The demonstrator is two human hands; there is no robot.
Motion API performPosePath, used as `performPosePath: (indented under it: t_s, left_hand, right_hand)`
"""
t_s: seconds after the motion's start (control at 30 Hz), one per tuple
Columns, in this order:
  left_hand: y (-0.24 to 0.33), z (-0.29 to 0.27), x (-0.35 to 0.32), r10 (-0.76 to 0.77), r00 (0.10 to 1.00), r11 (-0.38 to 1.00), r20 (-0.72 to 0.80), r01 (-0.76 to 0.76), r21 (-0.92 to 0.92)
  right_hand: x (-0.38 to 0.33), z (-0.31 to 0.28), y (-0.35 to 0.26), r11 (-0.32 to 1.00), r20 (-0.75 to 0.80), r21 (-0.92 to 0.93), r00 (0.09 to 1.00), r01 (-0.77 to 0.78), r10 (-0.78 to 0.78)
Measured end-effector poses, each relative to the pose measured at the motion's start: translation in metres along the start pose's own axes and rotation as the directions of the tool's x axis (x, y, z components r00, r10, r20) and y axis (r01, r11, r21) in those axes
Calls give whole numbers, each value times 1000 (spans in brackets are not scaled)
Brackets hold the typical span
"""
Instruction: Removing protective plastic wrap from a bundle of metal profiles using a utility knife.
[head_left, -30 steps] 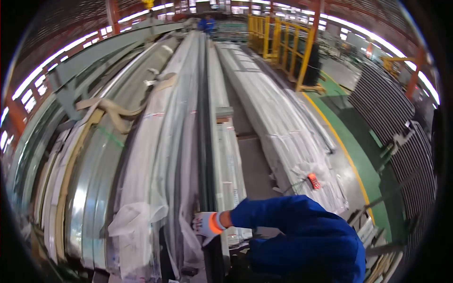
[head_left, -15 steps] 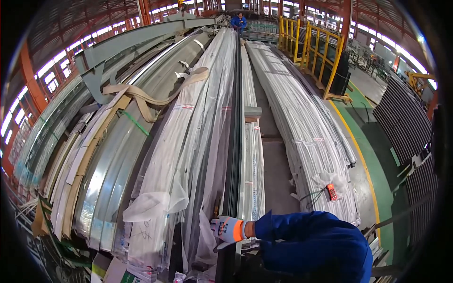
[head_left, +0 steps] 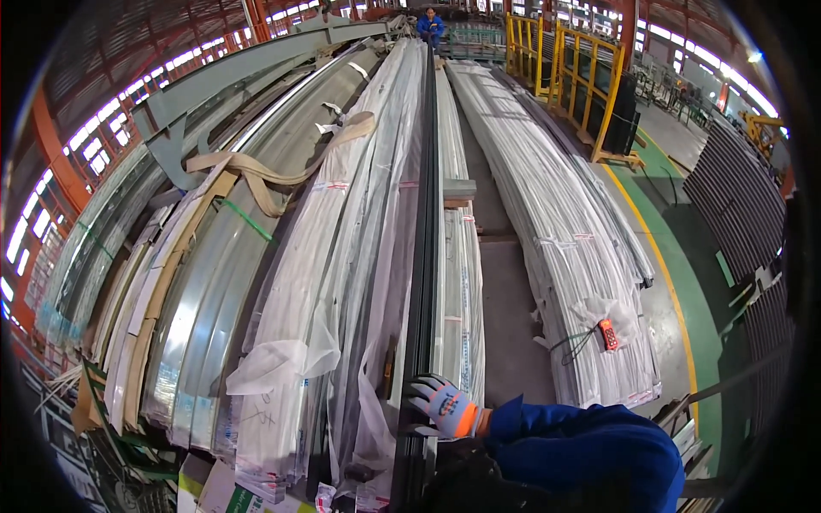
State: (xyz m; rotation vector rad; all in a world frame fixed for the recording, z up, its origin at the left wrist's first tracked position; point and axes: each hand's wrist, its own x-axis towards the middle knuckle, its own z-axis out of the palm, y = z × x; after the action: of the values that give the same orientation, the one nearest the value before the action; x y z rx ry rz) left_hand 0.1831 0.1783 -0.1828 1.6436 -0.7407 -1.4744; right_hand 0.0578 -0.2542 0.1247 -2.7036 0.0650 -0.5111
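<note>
My right hand (head_left: 447, 408), in a grey-white work glove with an orange cuff band, lies across a bundle of long black metal profiles (head_left: 423, 282). Its fingers are spread over the top of the bars, with the thumb apart from them on the near side. Running away from me, the bundle reaches far down the stack. Beside it on the left, long profiles in whitish film (head_left: 295, 308) lie parallel, with a loose flap of clear film (head_left: 376, 419) close to the bars. More wrapped profiles (head_left: 453, 256) lie along the right side. My left hand does not show.
A red remote control (head_left: 608, 334) with a cord sits on the right-hand wrapped stack (head_left: 547, 231). A tan lifting strap (head_left: 265, 181) lies over the left stacks, beside a grey steel beam (head_left: 239, 73). A person in blue (head_left: 430, 27) stands at the far end. Yellow racks (head_left: 590, 81) stand at right.
My right hand has drawn back to the right, from reaching past the black profiles over the film to lying on the bars. The far person's head now shows raised. The view has shifted slightly.
</note>
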Motion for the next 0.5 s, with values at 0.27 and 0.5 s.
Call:
performPosePath:
  t_s: [0.27, 0.5]
  left_hand:
    - [-19, 50, -11, -71, 995, 996, -67, 74, 48]
    - [355, 194, 83, -194, 981, 922, 23, 190, -339]
  right_hand:
    - [-58, -30, 24, 968, -115, 222, 982, -121, 150]
    - [-164, -34, 72, 769, -128, 535, 866, -350, 483]
